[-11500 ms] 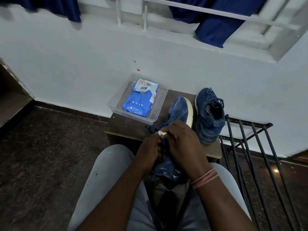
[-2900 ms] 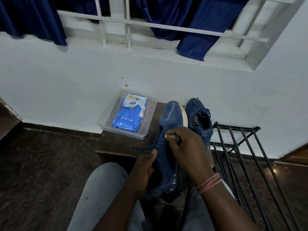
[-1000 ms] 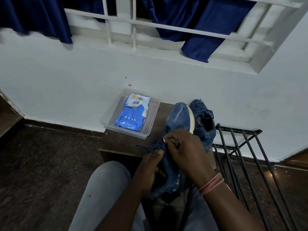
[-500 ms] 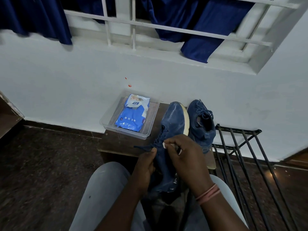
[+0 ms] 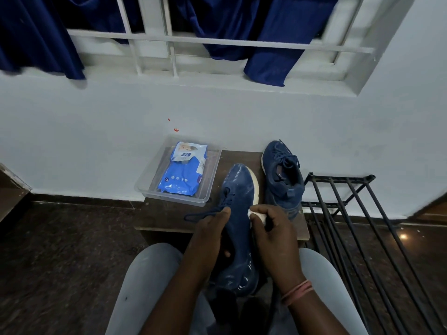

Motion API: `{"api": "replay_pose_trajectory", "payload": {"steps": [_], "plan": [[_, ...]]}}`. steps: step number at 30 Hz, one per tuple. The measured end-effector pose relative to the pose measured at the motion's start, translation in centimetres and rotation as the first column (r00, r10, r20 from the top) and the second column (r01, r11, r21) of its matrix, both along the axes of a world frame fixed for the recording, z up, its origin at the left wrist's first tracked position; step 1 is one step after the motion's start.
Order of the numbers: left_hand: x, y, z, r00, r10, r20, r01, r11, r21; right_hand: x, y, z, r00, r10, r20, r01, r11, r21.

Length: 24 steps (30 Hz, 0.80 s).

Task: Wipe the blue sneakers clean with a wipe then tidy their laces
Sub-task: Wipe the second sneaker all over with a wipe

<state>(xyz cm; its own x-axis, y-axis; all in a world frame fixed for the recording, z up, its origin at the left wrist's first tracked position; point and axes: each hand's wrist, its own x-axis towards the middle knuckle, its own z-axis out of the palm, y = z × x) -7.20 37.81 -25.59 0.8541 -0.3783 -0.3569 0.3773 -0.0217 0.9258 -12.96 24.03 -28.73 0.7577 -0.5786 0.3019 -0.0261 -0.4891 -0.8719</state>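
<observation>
Clear plastic tray (image 5: 145,187) sits at far-left corner of the small dark wood tabletop (image 5: 174,218), w/ a blue pack of wipes (image 5: 182,174) lying flat inside. Black metal rack (image 5: 350,213) stands just right of the tabletop, bars running toward the person. White wall behind, window grille (image 5: 169,42) above w/ dark blue curtains (image 5: 38,32) hanging over the sill. Dark speckled floor (image 5: 60,250) all round. Person's knees in light grey trousers (image 5: 145,274) at bottom of view; both forearms cover the heel end of the held shoe.

Held sneaker (image 5: 239,204): blue mesh upper, pale cream sole edge showing on its right side, toe pointing away toward the wall, heel down btwn the knees. Toe has faint whitish streaks; heel area shiny/wet-looking. Dark blue laces (image 5: 205,213) hang loose, trailing out to the left over the tabletop.

Left hand (image 5: 212,235) grips the sneaker's left side, thumb up by the laces. Right hand (image 5: 273,238) is clenched round a small white wipe (image 5: 257,216), pressing it to the sneaker's right side by the sole edge.

Second sneaker (image 5: 281,175) stands on the tabletop at far right, just beside the held one, toe to the wall, opening facing up, laces bunched on top.
</observation>
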Motion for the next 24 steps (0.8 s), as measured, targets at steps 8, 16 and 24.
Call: {"api": "replay_pose_trajectory", "payload": {"steps": [8,16,24], "plan": [[0.7,0.2,4.1,0.961,-0.24,0.134,0.096,0.75,0.654,0.1,0.1,-2.0,0.996,-0.091,0.018,0.092,0.993,-0.078],[1.9,-4.1,-0.1,0.903,-0.283,0.322,-0.073,0.639,0.766,1.0,2.6,-3.9,0.993,-0.11,-0.045,0.106,0.991,-0.088],[3.5,-5.0,-0.9,0.83,-0.284,0.481,-0.31,0.483,0.819,0.9,2.1,-3.2,0.999,-0.027,-0.037,0.026,0.998,-0.052]]}}
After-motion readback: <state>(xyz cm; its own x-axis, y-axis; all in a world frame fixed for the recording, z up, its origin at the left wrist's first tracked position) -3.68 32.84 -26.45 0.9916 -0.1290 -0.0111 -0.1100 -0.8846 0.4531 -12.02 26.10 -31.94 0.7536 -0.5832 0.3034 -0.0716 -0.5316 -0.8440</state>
